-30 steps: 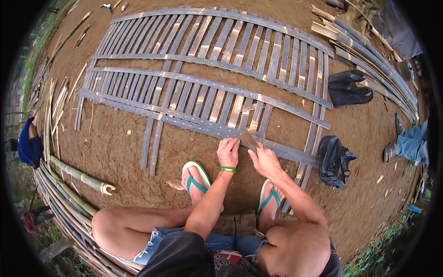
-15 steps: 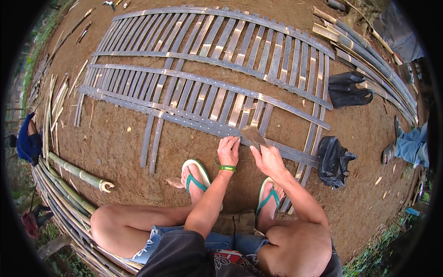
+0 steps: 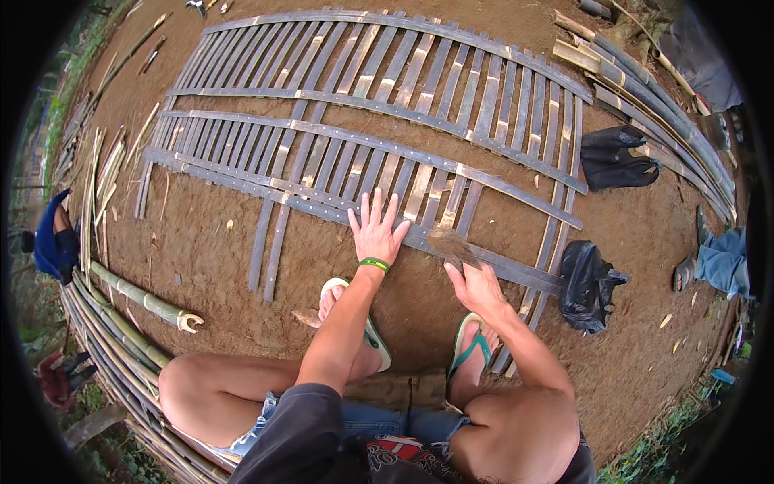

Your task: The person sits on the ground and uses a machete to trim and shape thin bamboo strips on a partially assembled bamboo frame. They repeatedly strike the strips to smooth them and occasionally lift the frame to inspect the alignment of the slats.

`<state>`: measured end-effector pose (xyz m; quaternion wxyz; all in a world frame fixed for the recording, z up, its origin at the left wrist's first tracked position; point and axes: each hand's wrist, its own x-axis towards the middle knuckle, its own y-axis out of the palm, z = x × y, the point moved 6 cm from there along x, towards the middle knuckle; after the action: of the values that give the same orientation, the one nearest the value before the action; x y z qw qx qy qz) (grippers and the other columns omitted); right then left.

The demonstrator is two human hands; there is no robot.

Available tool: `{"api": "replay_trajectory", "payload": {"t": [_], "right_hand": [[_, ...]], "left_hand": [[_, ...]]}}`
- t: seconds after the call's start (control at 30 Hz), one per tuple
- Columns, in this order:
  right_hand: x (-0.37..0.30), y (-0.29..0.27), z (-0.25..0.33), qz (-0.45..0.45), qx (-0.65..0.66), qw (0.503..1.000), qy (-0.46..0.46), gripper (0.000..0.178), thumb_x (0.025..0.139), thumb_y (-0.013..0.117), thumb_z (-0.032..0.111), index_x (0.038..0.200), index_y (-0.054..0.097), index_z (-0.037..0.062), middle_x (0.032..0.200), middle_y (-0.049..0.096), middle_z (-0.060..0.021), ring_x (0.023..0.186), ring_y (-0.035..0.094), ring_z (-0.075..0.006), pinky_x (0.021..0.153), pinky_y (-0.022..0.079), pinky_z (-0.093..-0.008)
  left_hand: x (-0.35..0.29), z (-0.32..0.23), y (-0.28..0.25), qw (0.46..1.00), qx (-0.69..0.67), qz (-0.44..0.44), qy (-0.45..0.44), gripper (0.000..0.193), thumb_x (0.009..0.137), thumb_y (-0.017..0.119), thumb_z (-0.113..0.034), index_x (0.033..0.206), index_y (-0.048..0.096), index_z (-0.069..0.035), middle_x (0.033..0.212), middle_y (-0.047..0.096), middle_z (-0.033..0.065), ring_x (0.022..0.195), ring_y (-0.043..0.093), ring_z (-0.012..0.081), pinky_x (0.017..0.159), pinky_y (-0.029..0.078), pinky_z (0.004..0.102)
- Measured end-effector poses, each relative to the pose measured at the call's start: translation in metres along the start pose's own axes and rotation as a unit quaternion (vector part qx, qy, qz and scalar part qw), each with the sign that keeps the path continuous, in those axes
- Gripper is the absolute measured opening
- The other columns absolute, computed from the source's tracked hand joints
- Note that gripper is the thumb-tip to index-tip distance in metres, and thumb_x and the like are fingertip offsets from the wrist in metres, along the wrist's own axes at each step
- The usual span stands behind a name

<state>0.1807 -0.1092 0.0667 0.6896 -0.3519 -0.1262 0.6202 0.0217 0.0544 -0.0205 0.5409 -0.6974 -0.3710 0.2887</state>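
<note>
My left hand [image 3: 376, 235] lies with fingers spread over the near rail of a bamboo slat panel [image 3: 322, 211], which is flat on the ground. Small pale nail heads dot the panel's dark rails. In my right hand [image 3: 477, 289] is a brown wooden block-like tool [image 3: 453, 247], blurred by motion, its exact kind unclear. The tool is over the same rail, to the right of my left hand. Beyond it lies a second slatted panel [image 3: 387, 105] of the same make.
Black plastic bags [image 3: 587, 286] lie on the right. Bamboo poles are stacked at the far right [image 3: 645, 89] and lower left [image 3: 121, 347]; a cut green pole [image 3: 145, 298] lies on the left. People are at the left edge, and another person's legs [image 3: 721, 256] show at right.
My left hand has gone from pinched fingers at the rail to a flat, spread hand, a little farther left and forward. The right hand with the tool has shifted slightly down and right.
</note>
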Motion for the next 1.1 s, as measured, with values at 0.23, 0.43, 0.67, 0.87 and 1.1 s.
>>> {"api": "replay_trajectory", "payload": {"t": [0.23, 0.43, 0.67, 0.87, 1.1], "right_hand": [[0.015, 0.026, -0.024, 0.047, -0.082, 0.994, 0.051, 0.045, 0.104, 0.060, 0.029, 0.137, 0.052, 0.0000, 0.085, 0.070, -0.0322, 0.077, 0.069, -0.0530, 0.068, 0.058, -0.0589], [0.001, -0.011, 0.014, -0.043, 0.015, 0.999, -0.023, 0.042, 0.103, 0.062, 0.026, 0.135, 0.054, 0.0006, 0.096, 0.071, -0.0302, 0.083, 0.070, -0.0514, 0.068, 0.059, -0.0577], [0.028, 0.024, -0.007, 0.014, -0.063, 0.997, 0.044, 0.038, 0.104, 0.060, 0.031, 0.116, 0.061, -0.0048, 0.079, 0.068, -0.0333, 0.079, 0.070, -0.0508, 0.069, 0.058, -0.0570], [0.011, -0.030, 0.032, -0.141, 0.031, 0.988, -0.057, 0.030, 0.104, 0.062, 0.028, 0.113, 0.068, 0.0002, 0.082, 0.071, -0.0275, 0.078, 0.067, -0.0529, 0.071, 0.055, -0.0568], [-0.009, 0.012, -0.012, 0.017, -0.056, 0.990, 0.128, 0.040, 0.105, 0.058, 0.028, 0.122, 0.059, -0.0082, 0.076, 0.068, -0.0325, 0.074, 0.068, -0.0534, 0.068, 0.057, -0.0589]], "left_hand": [[0.006, -0.005, 0.001, 1.000, 0.017, 0.015, 0.009, 0.068, 0.099, 0.057, -0.057, 0.160, 0.044, -0.028, 0.172, 0.029, 0.0073, 0.158, 0.025, 0.0340, 0.124, 0.017, 0.0667], [0.002, 0.000, -0.001, 1.000, 0.021, 0.018, 0.008, 0.068, 0.100, 0.057, -0.056, 0.160, 0.044, -0.028, 0.172, 0.028, 0.0071, 0.158, 0.024, 0.0339, 0.124, 0.016, 0.0667], [0.007, -0.004, -0.003, 0.999, 0.009, 0.033, 0.013, 0.065, 0.102, 0.054, -0.053, 0.161, 0.042, -0.028, 0.173, 0.027, 0.0085, 0.159, 0.021, 0.0348, 0.125, 0.014, 0.0676], [0.002, -0.001, -0.002, 0.999, 0.011, 0.038, 0.012, 0.066, 0.102, 0.054, -0.054, 0.162, 0.041, -0.028, 0.173, 0.027, 0.0088, 0.159, 0.021, 0.0344, 0.125, 0.013, 0.0676], [0.004, -0.005, -0.004, 0.999, 0.010, 0.045, 0.009, 0.065, 0.102, 0.056, -0.051, 0.161, 0.042, -0.028, 0.172, 0.027, 0.0091, 0.159, 0.022, 0.0342, 0.125, 0.014, 0.0667]]}}
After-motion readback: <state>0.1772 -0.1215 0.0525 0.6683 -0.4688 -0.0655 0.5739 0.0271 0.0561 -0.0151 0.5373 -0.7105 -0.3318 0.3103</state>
